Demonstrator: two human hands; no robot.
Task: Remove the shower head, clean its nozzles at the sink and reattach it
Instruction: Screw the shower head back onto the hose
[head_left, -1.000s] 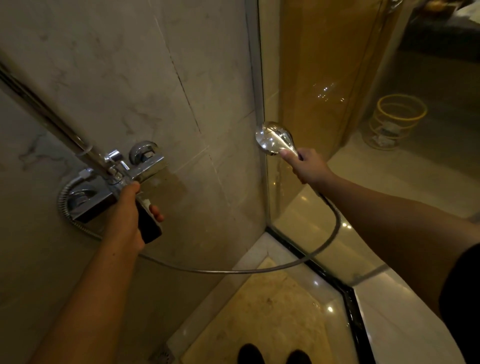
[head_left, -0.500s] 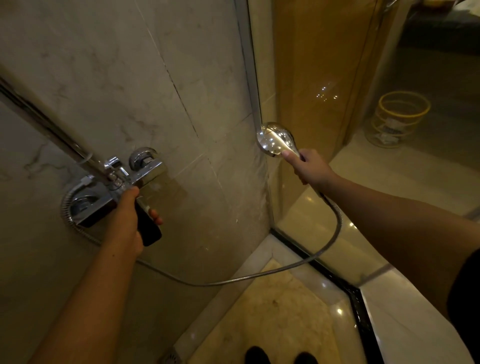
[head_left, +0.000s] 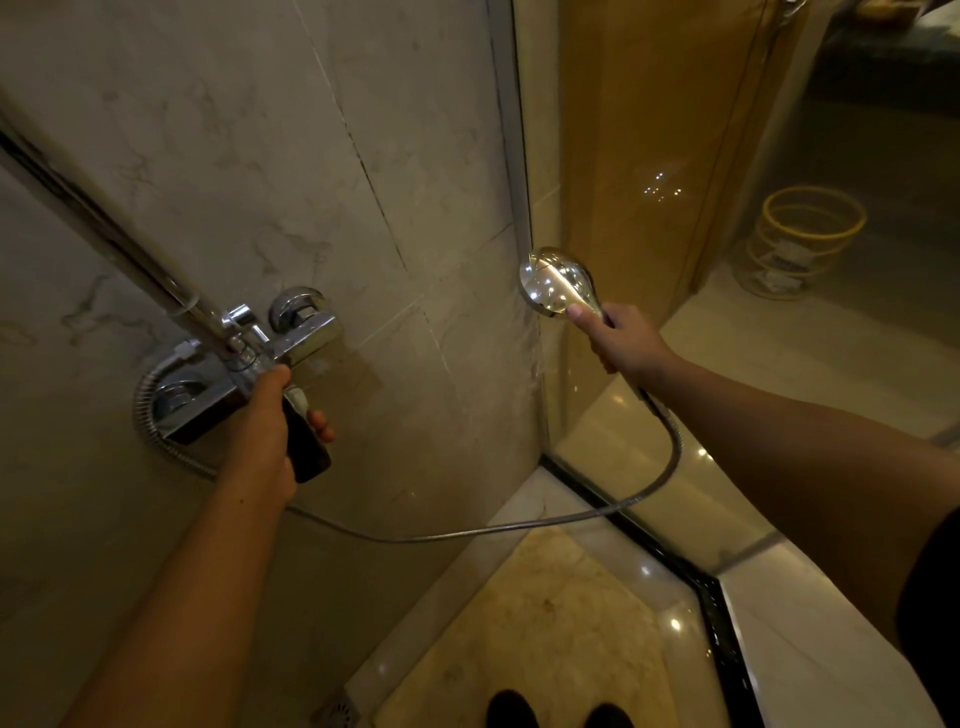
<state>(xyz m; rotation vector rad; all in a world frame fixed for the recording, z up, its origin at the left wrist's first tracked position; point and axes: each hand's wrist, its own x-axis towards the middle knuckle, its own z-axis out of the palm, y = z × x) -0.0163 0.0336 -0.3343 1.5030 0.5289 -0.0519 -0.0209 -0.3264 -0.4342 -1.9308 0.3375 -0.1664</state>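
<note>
My right hand (head_left: 621, 340) grips the handle of the chrome shower head (head_left: 558, 280), held up near the glass edge with its shiny back toward me; the nozzles face the wall and are hidden. A thin spray shows against the wall below the head. The metal hose (head_left: 467, 531) sags from the handle down and left to the chrome mixer valve (head_left: 244, 364) on the marble wall. My left hand (head_left: 270, 415) is at the valve's lever, thumb on the chrome, while its fingers also hold a dark phone (head_left: 306, 441).
A chrome riser pipe (head_left: 130, 244) runs up-left from the valve. The glass shower partition (head_left: 623, 208) stands on the right over a black sill (head_left: 675, 556). A yellow wire basket (head_left: 800, 244) sits outside. A floor drain (head_left: 340, 712) and my dark shoes (head_left: 558, 709) are below.
The view shifted slightly; the valve and both hands sit a little lower in frame. My hands keep the same grips. A faint spray now shows near the wall beneath the head.
</note>
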